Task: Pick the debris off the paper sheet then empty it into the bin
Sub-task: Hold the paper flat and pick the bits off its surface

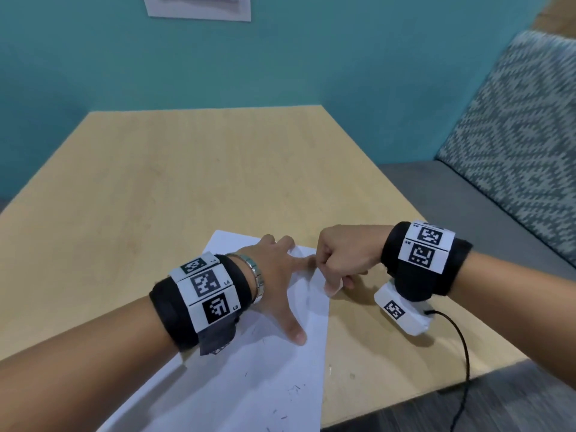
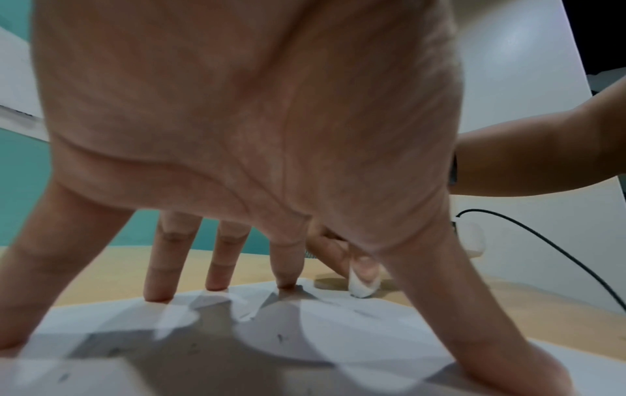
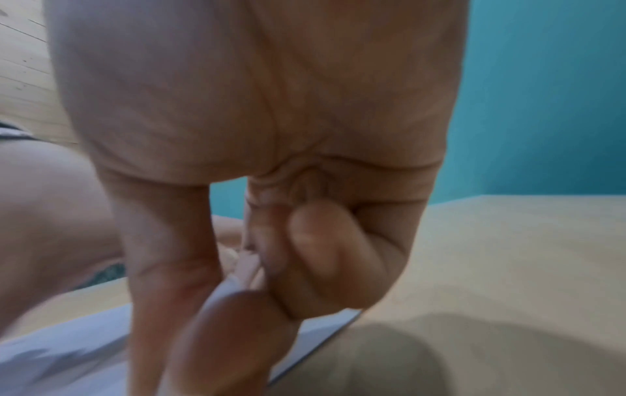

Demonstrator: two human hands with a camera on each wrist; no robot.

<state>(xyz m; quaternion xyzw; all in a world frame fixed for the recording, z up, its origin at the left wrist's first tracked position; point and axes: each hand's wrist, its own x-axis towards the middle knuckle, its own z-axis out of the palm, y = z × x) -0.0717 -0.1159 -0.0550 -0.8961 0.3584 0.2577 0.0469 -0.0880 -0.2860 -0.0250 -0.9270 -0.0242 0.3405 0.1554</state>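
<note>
A white paper sheet (image 1: pixel 265 369) lies on the wooden table (image 1: pixel 187 182), near its front edge. Small dark specks of debris (image 1: pixel 294 388) are scattered on the sheet's near half, and a few show under my palm (image 2: pixel 280 338). My left hand (image 1: pixel 293 294) is spread wide, its straight fingertips (image 2: pixel 286 284) pressing the sheet flat near its far end. My right hand (image 1: pixel 330 275) is curled beside it, thumb and fingers pinching the sheet's right edge (image 3: pixel 237 273), which is lifted slightly between them. No bin is in view.
A patterned bench cushion (image 1: pixel 514 135) and a grey seat (image 1: pixel 467 198) stand to the right of the table. A black cable (image 1: pixel 461 338) hangs from my right wrist over the table's front right edge. A teal wall (image 1: pixel 280 57) stands behind.
</note>
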